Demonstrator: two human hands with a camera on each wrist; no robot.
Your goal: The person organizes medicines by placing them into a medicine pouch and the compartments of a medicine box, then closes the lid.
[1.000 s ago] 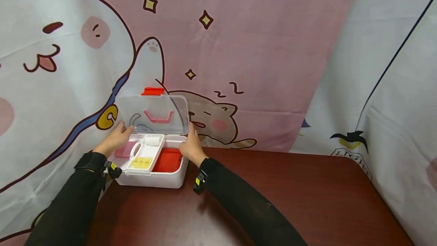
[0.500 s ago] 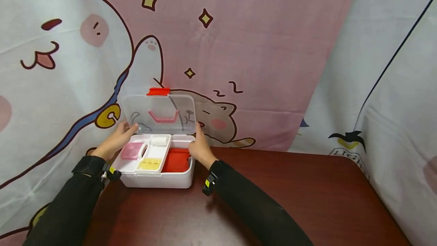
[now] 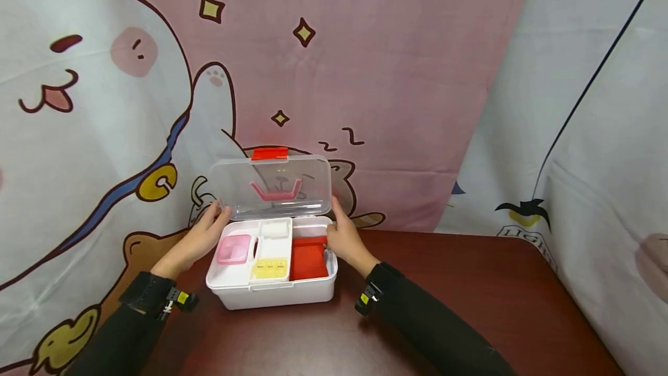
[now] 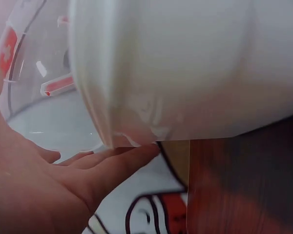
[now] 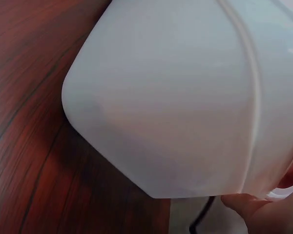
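A white plastic medicine box (image 3: 271, 296) stands on the table with its clear lid (image 3: 313, 176) raised at the back. Its latch (image 3: 269, 153) is red, with a white cross visible in the left wrist view. At the box's back left corner, my left hand (image 3: 200, 239) presses straight fingers (image 4: 122, 165) against the outer wall. On the right side, my right hand (image 3: 351, 242) grips the rim near the hinge, one digit pointing up beside the lid. Inside lie a red pouch (image 3: 308, 260) and a white tray (image 3: 273, 242) with a yellow label and a pink-lidded compartment (image 3: 233, 249).
The dark red-brown table (image 3: 469, 283) extends to the right and in front of the box. A cartoon-printed pink and white cloth (image 3: 391, 74) hangs close behind it. A pink handle (image 3: 276, 191) shows on the lid.
The box has slid to the right and toward me, with both hands moving along with it. Its lid stays raised. The head view has shifted slightly.
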